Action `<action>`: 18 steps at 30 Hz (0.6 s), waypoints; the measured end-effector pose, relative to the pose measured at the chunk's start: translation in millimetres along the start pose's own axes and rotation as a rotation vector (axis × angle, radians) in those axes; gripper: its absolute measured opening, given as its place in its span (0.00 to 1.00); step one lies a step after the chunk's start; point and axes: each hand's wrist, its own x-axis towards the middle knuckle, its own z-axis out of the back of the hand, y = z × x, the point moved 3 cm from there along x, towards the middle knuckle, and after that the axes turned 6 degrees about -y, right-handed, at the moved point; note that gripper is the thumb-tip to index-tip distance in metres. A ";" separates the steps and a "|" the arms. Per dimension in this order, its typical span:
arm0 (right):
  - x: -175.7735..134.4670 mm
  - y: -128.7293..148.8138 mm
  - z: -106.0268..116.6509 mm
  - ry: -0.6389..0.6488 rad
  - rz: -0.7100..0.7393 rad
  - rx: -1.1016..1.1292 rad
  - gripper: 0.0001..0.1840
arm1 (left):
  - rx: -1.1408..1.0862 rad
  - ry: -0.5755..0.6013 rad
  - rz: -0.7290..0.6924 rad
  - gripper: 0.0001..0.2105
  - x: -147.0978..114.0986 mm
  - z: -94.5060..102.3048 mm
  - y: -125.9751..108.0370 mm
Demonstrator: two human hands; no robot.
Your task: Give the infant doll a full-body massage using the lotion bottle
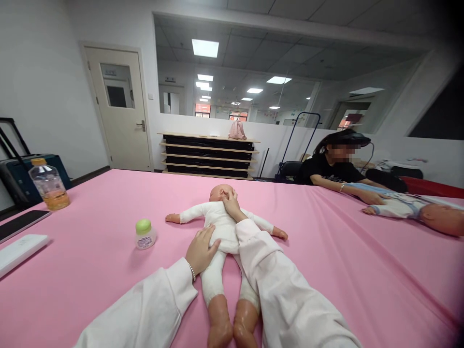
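Observation:
A baby doll (226, 229) in a white cloth suit lies on its back on the pink-covered table, head away from me and bare feet towards me. Its face is turned to the left. My left hand (203, 250) rests open on the side of the doll's belly and hip, thumb apart from the fingers. At the doll's head, my right hand (232, 204) lays its fingers along the cheek and ear side, without gripping; the wrist crosses the doll's chest. A small jar with a green lid (145, 234) stands left of the doll.
At the left edge are a bottle with orange drink (50, 186), a dark phone (21, 224) and a white flat box (22, 252). Across the table on the right, a person (322, 166) handles another doll (413, 210). The pink cover (326, 270) has creases on the right.

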 end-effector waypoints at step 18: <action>-132.9 -0.8 23.8 0.285 0.539 -0.193 0.24 | 0.134 -0.115 -0.113 0.22 -9.9 10.4 5.4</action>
